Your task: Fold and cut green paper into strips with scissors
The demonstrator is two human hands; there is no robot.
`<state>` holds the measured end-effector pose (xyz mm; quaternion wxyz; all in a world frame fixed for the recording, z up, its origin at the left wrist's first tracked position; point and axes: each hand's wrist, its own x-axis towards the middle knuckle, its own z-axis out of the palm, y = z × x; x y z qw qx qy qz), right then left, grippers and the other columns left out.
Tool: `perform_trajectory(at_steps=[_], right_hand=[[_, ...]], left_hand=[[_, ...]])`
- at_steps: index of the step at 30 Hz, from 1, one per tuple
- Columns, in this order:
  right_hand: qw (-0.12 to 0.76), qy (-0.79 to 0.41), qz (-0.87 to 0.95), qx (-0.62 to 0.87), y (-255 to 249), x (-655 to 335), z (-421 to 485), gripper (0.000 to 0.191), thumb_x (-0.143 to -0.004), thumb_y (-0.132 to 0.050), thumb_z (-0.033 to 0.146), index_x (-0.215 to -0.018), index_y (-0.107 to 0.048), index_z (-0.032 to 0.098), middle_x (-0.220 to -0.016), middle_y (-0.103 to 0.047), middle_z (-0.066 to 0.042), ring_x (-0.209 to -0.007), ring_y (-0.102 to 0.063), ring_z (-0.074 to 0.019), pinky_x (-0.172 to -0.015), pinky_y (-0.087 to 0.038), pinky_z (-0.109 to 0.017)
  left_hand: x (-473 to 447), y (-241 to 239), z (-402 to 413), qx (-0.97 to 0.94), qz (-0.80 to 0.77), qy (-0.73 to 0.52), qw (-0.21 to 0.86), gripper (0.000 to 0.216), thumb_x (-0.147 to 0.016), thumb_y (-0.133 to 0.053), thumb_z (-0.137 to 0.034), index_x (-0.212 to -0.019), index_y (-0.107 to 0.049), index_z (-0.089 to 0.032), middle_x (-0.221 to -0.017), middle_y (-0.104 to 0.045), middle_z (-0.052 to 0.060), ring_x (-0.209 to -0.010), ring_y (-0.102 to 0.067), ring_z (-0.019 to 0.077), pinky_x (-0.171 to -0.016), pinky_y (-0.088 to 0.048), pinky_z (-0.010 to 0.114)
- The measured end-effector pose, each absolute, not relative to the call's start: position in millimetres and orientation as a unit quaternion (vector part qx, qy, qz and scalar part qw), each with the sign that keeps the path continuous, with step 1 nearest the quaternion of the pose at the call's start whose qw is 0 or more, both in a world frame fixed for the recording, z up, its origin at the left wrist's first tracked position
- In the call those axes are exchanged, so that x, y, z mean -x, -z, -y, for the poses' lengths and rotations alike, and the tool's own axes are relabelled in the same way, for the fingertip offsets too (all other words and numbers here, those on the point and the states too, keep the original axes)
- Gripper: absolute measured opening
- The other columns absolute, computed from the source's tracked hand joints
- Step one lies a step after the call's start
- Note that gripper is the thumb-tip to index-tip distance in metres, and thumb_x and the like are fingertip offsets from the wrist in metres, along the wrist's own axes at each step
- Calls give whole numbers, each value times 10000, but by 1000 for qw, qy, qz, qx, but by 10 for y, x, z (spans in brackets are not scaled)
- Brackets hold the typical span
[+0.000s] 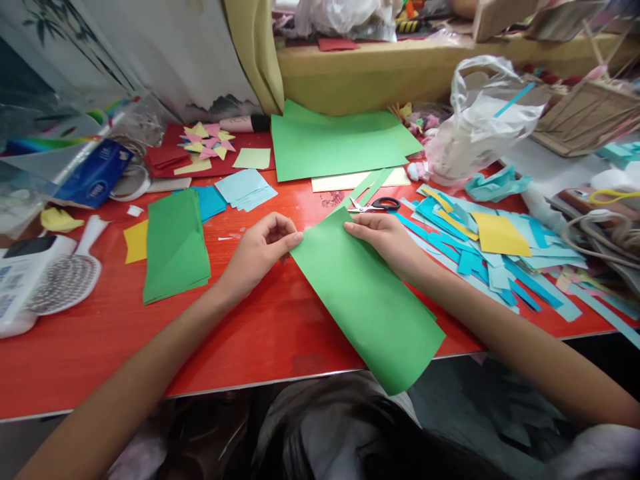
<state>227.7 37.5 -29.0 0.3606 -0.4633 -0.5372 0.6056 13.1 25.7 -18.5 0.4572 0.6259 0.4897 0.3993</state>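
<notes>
A sheet of green paper (367, 293) is held up at its far end, its near end hanging past the table's front edge. My left hand (265, 250) pinches its left corner between thumb and fingers. On the sheet's right side, my right hand (383, 237) grips the edge, thumb on top and fingers underneath. Just beyond the right hand lie scissors (383, 204) with black handles, beside narrow green strips (373, 185). To the left is a stack of green paper rectangles (176, 247). A large green sheet (340, 143) lies at the back.
Light blue squares (246, 189) and a yellow piece (136, 241) lie near the stack. Blue paper scraps (480, 260) cover the right side, with a bagged cup (475, 133) behind. A hairbrush (70, 280) and blue tissue pack (97, 173) sit left on the red table (240, 347).
</notes>
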Motion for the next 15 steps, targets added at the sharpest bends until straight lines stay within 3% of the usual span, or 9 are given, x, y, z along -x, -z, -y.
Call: perform_trajectory(at_steps=[9,15], right_hand=[[370,-610,523,466,262,-2290,-387,205,-769,-639,382,-725,-600,185,-649,-595,6,-528,-540,-110,-481,-406,-218],[371,-605,527,468,283,-2319,-411,217,-766,-645,405,-777,-616,190,-697,-614,-9,-564,-559,-130,-496,-416,-234]], left_hand=[[-84,179,-296,-609,-491,-379,494,197,-789,-582,-362,-816,-558,-168,-718,-535,-1,-607,-484,97,-565,-419,237],[-94,147,-274,-639,-489,-333,492,229,-803,-574,-368,-705,-559,-161,-629,-512,-17,-590,-487,91,-596,-420,235]])
